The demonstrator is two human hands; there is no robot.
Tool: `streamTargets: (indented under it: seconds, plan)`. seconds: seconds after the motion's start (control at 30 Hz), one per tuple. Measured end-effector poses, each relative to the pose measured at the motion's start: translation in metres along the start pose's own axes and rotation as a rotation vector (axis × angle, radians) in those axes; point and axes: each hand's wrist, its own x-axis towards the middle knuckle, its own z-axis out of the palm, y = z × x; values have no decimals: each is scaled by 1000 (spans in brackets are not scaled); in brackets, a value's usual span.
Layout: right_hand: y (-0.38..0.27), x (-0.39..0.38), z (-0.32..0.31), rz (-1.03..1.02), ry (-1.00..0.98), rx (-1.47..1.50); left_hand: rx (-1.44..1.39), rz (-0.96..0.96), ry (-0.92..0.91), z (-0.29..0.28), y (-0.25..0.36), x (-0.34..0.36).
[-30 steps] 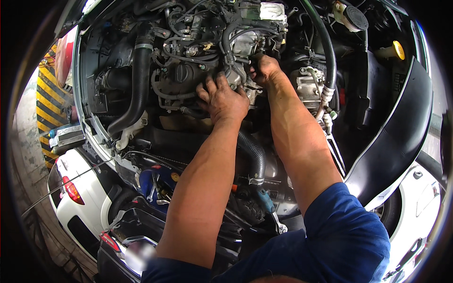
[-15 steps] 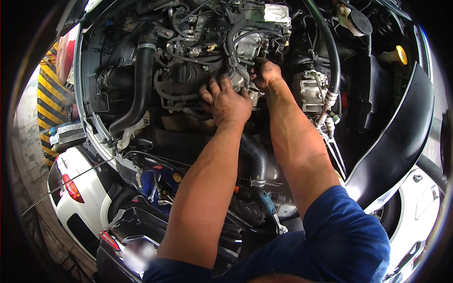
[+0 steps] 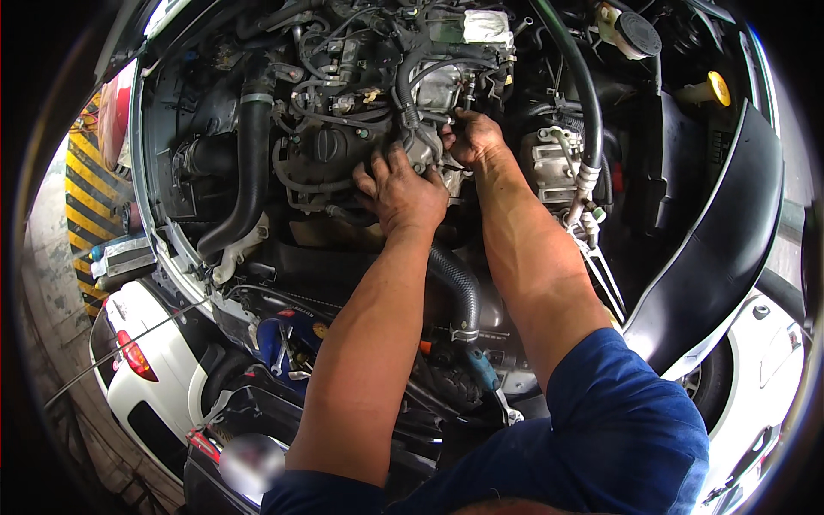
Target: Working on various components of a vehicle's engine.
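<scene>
Over the engine, my left hand [image 3: 399,197] has spread, bent fingers resting against a grey metal housing [image 3: 417,148] beside the oil filler cap [image 3: 328,144]. My right hand [image 3: 472,137] is closed at the housing's right side, fingertips tucked among parts; what they grip is hidden. A ribbed conduit [image 3: 405,94] runs down to the housing, just above my hands. A silver component [image 3: 554,167] sits right of my right wrist.
Around are black hoses [image 3: 249,172], a reservoir [image 3: 635,34], a yellow cap [image 3: 718,88] and a black fender cover [image 3: 704,240]. Below lie a blue tray with wrenches [image 3: 279,352] and a blue-handled ratchet [image 3: 485,369]. A white car [image 3: 154,403] stands lower left.
Both hands remain at the housing with only slight shifts of the right hand and fingers. The whole view has moved slightly with the head.
</scene>
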Motion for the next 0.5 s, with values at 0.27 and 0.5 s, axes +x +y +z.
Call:
streamTargets:
  seconds: [0.27,0.5]
  plan:
    - [-7,4,0,5,29,-82,21,25,30,2,2,0]
    - [21,-6,-15,-27,-172,229,30,-6,26,1,-3,1]
